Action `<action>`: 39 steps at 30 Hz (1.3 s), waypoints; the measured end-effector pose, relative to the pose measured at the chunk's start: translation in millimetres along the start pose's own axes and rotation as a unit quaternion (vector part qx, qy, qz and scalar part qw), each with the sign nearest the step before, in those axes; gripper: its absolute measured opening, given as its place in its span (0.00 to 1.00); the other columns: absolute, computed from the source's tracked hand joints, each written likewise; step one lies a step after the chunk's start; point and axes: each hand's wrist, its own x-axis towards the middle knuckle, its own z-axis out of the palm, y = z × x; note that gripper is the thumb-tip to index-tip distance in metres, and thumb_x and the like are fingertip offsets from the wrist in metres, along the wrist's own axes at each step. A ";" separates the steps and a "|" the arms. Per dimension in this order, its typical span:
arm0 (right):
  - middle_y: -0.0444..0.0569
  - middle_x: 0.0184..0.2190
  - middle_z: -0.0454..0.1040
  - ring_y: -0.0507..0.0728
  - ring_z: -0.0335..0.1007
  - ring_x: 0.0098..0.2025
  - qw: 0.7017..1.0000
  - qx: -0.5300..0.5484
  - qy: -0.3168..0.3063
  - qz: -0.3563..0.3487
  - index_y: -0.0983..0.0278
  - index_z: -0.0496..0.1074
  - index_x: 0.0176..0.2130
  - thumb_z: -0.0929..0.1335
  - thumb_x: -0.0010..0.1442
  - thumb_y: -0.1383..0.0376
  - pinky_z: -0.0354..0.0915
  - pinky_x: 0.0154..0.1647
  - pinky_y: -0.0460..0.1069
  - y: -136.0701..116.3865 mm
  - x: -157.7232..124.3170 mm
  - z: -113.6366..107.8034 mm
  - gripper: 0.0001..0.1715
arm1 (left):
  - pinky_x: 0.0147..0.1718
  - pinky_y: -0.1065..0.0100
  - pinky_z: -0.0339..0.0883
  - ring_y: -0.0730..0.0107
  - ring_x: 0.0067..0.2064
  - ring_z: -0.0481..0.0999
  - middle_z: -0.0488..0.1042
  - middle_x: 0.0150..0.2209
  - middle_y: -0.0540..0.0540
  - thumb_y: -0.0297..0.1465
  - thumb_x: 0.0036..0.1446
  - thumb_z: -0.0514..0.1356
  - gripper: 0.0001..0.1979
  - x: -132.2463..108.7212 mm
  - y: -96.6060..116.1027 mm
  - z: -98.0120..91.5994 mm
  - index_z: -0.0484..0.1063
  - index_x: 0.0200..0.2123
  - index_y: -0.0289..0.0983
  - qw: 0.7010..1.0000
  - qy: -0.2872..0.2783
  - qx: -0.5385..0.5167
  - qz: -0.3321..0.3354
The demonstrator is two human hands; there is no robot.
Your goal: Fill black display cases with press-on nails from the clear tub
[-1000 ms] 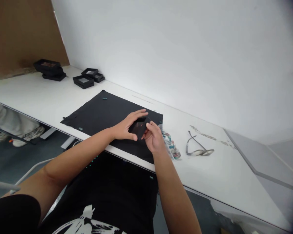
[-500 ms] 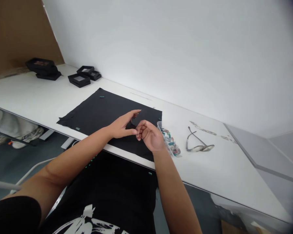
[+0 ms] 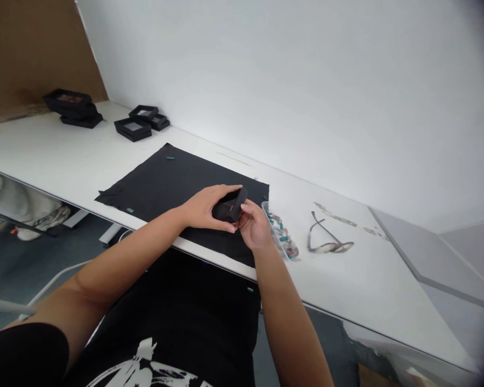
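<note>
Over the black cloth [image 3: 185,177] I hold a small black box [image 3: 241,200] with a recessed, shiny dark face. The box is tilted up. My left hand [image 3: 205,208] wraps its left side, thumb along the near edge and fingers across the far edge. At the right end of the box, my right hand [image 3: 257,227] is closed with its fingers curled and the thumb against the rim. The palm and fingers hide parts of the box.
A clear plastic tray [image 3: 287,253] of small coloured clips lies beside my right wrist, with eyeglasses [image 3: 331,246] further right. Several black boxes [image 3: 133,129] sit at the back left, near a stack of black boxes [image 3: 75,110]. Clips lie at the cloth's corners.
The black box, hardly distinguishable against the cloth before, now shows tilted between my hands. My right fingers have turned onto its right end. My left hand has shifted slightly right.
</note>
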 end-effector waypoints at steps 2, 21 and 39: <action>0.50 0.46 0.76 0.55 0.75 0.40 1.000 -0.008 0.003 0.009 0.65 0.73 0.52 0.69 0.69 0.55 0.75 0.39 0.53 1.1 1.4 -2.8 0.19 | 0.64 0.46 0.62 0.40 0.64 0.70 0.69 0.65 0.33 0.64 0.43 0.68 0.56 0.4 -1.4 0.7 0.62 0.68 0.39 1.000 0.002 0.001 -0.004; 0.53 0.55 0.74 0.59 0.75 0.50 0.995 -0.087 -0.002 0.053 0.63 0.71 0.57 0.69 0.68 0.56 0.75 0.50 0.59 9.6 -0.2 -10.6 0.22 | 0.55 0.48 0.71 0.45 0.54 0.77 0.75 0.54 0.35 0.54 0.34 0.77 0.54 -2.5 2.1 6.5 0.65 0.62 0.38 0.999 -0.010 -0.048 0.005; 0.54 0.55 0.74 0.60 0.75 0.51 0.995 -0.092 0.021 0.025 0.63 0.72 0.57 0.69 0.68 0.56 0.74 0.50 0.59 8.0 5.5 -4.9 0.22 | 0.60 0.42 0.66 0.39 0.61 0.73 0.71 0.61 0.33 0.59 0.38 0.73 0.55 1.3 -13.3 16.3 0.63 0.65 0.40 0.994 -0.010 -0.106 -0.025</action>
